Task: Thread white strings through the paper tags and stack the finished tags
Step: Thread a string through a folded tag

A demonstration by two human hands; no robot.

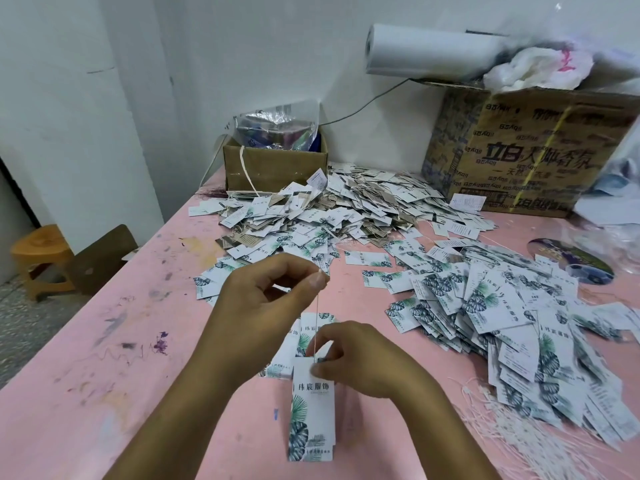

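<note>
White rectangular paper tag with green leaf print (313, 407) hangs upright under the right hand (360, 358). Thumb and forefinger are clamped together on its top edge. A second card edge shows behind it at the bottom; count unclear.

Thin white string (317, 317) runs taut from the tag's top, straight up from that grip to the left hand (263, 299). The left grip is a fingertip pinch closed on the string's upper end, above and slightly left of the right grip. Whether the string passes through the tag's hole is hidden.

Directly below the grips, a few flat leaf-print tags (311, 327) lie on the pink paint-stained bench (104, 341). Right of the grips is a loose sprawl of same tags (519, 323). Near right and lower is a bundle of loose white strings (519, 427).

Beyond the grips is a big heap of tags with strings (346, 209). Behind the heap sits a small open brown cardboard box (273, 168). Far right of the grips is a large printed cardboard box (526, 150) with a white paper roll (426, 50) on top. Far left, off the bench, is an orange wooden stool (38, 258).
</note>
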